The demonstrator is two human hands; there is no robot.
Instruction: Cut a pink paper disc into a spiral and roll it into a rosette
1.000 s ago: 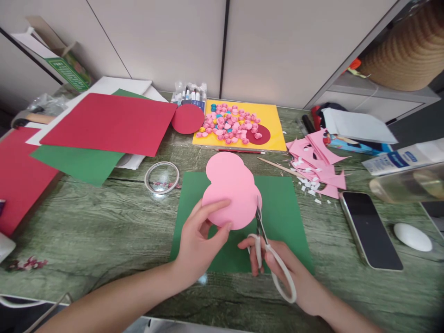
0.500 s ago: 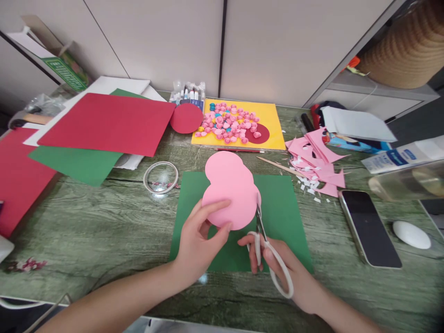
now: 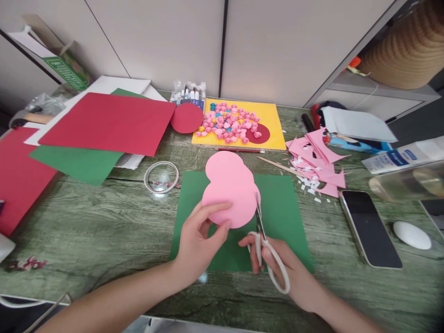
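A pink paper cutout point(image 3: 231, 192) with rounded lobes is pinched at its lower left edge by my left hand point(image 3: 204, 236), thumb and fingers closed on it. My right hand point(image 3: 277, 263) has thumb and fingers in the white handles of the scissors point(image 3: 261, 226). The blades point away from me and sit at the cutout's right edge, with paper between them. Beneath both hands lies a green sheet of paper point(image 3: 277, 199) on the desk.
Pink paper scraps point(image 3: 317, 162) and a wooden stick point(image 3: 277, 164) lie right of the cutout. Farther right are a phone point(image 3: 369, 229) and a white mouse point(image 3: 412, 235). A tape roll point(image 3: 146, 178), stacked red paper point(image 3: 111, 122) and small pink rolled pieces point(image 3: 227, 122) on a yellow sheet lie around.
The scissor handles have drawn closer together as the right thumb moves inward, so the blades close at the cutout's right edge. The left hand stays nearly still.
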